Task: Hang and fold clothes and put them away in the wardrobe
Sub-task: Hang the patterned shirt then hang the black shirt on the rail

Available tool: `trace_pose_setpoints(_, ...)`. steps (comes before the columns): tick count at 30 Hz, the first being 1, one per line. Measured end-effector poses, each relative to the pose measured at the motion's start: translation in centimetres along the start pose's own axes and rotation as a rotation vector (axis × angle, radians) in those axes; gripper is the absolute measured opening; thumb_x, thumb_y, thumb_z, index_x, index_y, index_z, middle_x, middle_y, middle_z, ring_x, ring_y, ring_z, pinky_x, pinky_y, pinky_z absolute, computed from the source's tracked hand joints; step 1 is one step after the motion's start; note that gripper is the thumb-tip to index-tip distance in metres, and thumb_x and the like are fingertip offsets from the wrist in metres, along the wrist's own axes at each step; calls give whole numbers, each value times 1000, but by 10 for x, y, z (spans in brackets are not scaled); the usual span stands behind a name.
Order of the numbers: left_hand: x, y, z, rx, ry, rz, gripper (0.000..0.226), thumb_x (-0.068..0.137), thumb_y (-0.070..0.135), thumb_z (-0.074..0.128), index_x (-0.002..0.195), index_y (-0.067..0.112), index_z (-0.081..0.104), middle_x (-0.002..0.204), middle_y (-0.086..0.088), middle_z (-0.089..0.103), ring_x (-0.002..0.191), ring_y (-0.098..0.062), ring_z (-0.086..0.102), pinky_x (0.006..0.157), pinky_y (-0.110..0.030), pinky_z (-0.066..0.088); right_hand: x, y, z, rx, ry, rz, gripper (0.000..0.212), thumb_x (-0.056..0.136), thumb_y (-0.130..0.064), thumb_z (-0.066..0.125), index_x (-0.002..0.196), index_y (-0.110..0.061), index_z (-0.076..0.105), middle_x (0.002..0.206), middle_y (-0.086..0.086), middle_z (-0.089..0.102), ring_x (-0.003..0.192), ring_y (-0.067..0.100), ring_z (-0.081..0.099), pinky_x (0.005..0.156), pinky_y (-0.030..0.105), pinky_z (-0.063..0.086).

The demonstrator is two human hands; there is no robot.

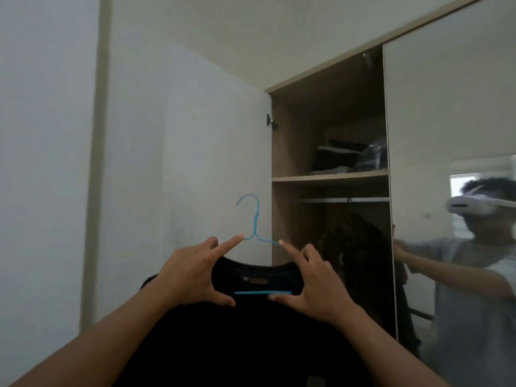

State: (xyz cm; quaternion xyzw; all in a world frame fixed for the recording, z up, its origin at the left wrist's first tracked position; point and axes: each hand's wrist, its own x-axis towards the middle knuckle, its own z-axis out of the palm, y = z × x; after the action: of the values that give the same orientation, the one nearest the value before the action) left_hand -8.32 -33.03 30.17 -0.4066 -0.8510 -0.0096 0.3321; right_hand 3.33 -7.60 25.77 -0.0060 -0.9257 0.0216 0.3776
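Observation:
A black T-shirt [251, 339] hangs on a thin blue wire hanger [254, 219] that I hold up in front of the open wardrobe [296, 152]. My left hand [192, 277] grips the left side of the collar, its index finger stretched up along the hanger's shoulder. On the other side my right hand [312, 283] grips the collar the same way. The hanger's hook points up and left, free of the rail [346, 200]. Its blue bottom bar shows inside the neck opening.
The wardrobe's white left door [209, 152] stands open. A shelf [329, 177] carries folded dark clothes. A patterned garment [351, 247] hangs under the rail. The mirrored sliding door [452, 191] at right reflects a person wearing a headset.

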Motion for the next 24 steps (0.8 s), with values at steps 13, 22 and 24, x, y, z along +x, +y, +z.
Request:
trace_pose_setpoints(13, 218, -38, 75, 264, -28, 129, 126, 54, 83, 71, 153, 47, 1, 115, 2, 51, 80, -16, 55, 58, -28, 47, 149, 100, 137, 275, -28, 232, 100, 85, -63, 61, 155, -40, -7, 139, -2, 25, 131, 25, 37, 108, 47, 41)
trace_pose_setpoints(22, 336, -21, 148, 535, 60, 235, 125, 62, 81, 68, 157, 29, 6, 131, -7, 50, 115, -25, 50, 90, -40, 38, 234, 202, 233, 602, 62, 304, 100, 90, -40, 69, 155, -42, -7, 146, -4, 21, 136, 18, 38, 113, 33, 36)
trace_pose_setpoints(24, 362, -13, 170, 579, 80, 269, 122, 61, 81, 67, 156, 27, 12, 132, -7, 49, 118, -27, 45, 91, -44, 33, 244, 230, 258, 632, 74, 345, 100, 90, -38, 70, 155, -41, -6, 144, -3, 21, 134, 17, 39, 109, 24, 34)
